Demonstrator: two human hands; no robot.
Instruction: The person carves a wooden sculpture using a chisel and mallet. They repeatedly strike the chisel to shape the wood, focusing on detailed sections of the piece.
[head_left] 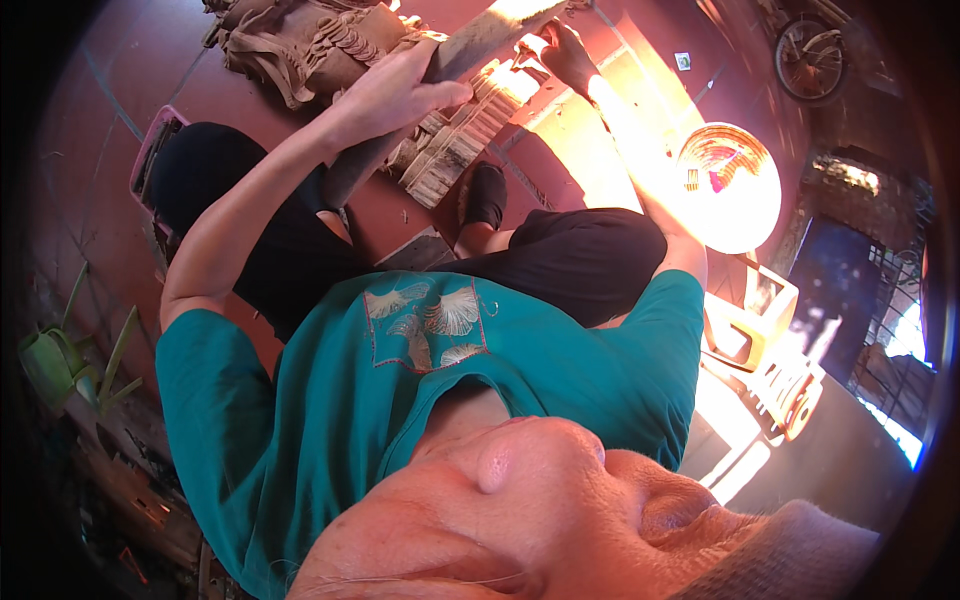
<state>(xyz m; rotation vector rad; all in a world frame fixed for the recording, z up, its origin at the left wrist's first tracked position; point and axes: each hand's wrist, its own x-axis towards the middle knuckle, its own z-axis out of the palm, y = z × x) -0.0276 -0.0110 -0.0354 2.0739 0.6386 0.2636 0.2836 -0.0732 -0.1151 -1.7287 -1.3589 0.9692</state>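
Observation:
I sit on a red tiled floor with my legs in black trousers spread apart. My left hand lies over a long grey wooden plank, its fingers curled around the edge. The plank slants from my left knee up to the top of the view. My right hand reaches out in bright sunlight and closes on the same plank further along; glare hides its fingertips. Under the plank lies a pale carved wooden block with ridged steps. A brown carved wooden piece stands beyond my left hand.
A conical straw hat lies on the floor to my right, with a pale plastic stool nearer. A bicycle wheel stands at the top right. A pink tray edge and a green watering can are on my left.

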